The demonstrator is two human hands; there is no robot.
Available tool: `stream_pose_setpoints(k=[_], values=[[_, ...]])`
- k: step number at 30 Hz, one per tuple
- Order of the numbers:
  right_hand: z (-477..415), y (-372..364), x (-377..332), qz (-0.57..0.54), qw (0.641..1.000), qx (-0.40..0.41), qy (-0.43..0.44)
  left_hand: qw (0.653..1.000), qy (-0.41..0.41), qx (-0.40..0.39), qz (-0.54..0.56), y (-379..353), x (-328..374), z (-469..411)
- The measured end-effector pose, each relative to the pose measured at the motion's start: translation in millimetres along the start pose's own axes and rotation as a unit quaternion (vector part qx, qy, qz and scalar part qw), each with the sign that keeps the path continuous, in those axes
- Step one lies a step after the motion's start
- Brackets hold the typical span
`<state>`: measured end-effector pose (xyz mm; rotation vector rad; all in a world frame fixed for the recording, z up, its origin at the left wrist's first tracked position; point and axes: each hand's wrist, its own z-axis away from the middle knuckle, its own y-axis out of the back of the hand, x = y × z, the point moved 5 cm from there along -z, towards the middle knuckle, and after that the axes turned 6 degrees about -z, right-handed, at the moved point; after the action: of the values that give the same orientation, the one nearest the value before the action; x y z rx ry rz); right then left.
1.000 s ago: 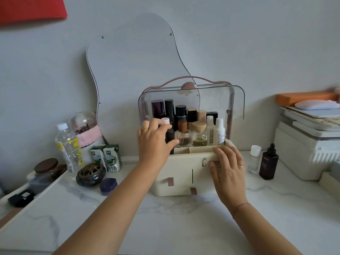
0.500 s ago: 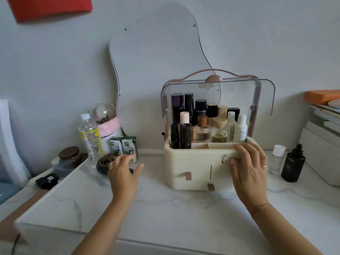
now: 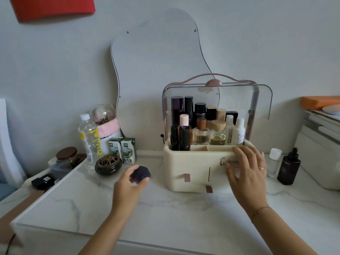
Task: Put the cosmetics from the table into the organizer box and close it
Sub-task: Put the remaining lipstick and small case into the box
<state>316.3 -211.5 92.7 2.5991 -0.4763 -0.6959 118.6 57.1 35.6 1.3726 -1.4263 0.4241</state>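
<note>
The cream organizer box (image 3: 184,162) stands on the marble table with its clear lid (image 3: 239,100) raised and several bottles upright inside. My left hand (image 3: 128,188) is left of the box, just above the table, shut on a small dark purple jar (image 3: 140,174). My right hand (image 3: 247,170) lies flat against the box's front right, fingers spread. Right of the box stand a small clear bottle with a white cap (image 3: 274,161) and a dark dropper bottle (image 3: 288,167).
At the left stand a dark incense burner (image 3: 108,164), two green milk cartons (image 3: 122,150), a water bottle (image 3: 89,137) and a glass dome (image 3: 104,116). A wavy mirror (image 3: 156,70) leans on the wall. A white appliance (image 3: 320,153) sits at the right.
My left hand left the box's interior, swung left down to the table and closed on the purple jar, which is now lifted. My right hand stayed on the box front.
</note>
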Motion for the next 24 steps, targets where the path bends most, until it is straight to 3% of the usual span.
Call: stream_pose_setpoints(k=[2,4,6,8,10,16,19,21,24], values=[[6.0,7.5,-17.6,0.01,1.0,-0.026,-0.001,0.996,-0.071,-0.035,0.035,-6.3,35.8,22.8],[10.3,16.5,-42.5,-0.078,0.994,-0.071,-0.016,0.986,-0.141,-0.068,0.059,-11.0,73.8,43.4],[9.6,20.4,-66.2,-0.234,0.954,-0.168,-0.087,0.973,-0.197,-0.094,0.069,-15.7,109.1,58.1],[5.8,19.7,-81.3,-0.361,0.88,-0.267,-0.156,0.961,-0.238,-0.116,0.085,-21.2,137.3,66.6],[-4.5,22.8,-87.3,-0.419,0.831,-0.329,-0.161,0.953,-0.251,-0.131,0.108,-26.1,155.8,67.9],[-44.6,30.0,-76.9,-0.461,0.779,-0.399,-0.147,0.953,-0.273,-0.083,0.1,-32.7,171.7,53.1],[-68.4,16.0,-58.0,-0.453,0.799,-0.347,-0.19,0.964,-0.26,0.016,0.048,-32.7,153.0,41.1],[-80.8,3.2,-48.7,-0.391,0.843,-0.317,-0.188,0.967,-0.249,0.051,-0.002,-39.1,136.7,35.1],[-92.8,-14.3,-43.1,-0.255,0.913,-0.291,-0.127,0.965,-0.25,0.042,-0.066,-54.4,114.9,32.1]])
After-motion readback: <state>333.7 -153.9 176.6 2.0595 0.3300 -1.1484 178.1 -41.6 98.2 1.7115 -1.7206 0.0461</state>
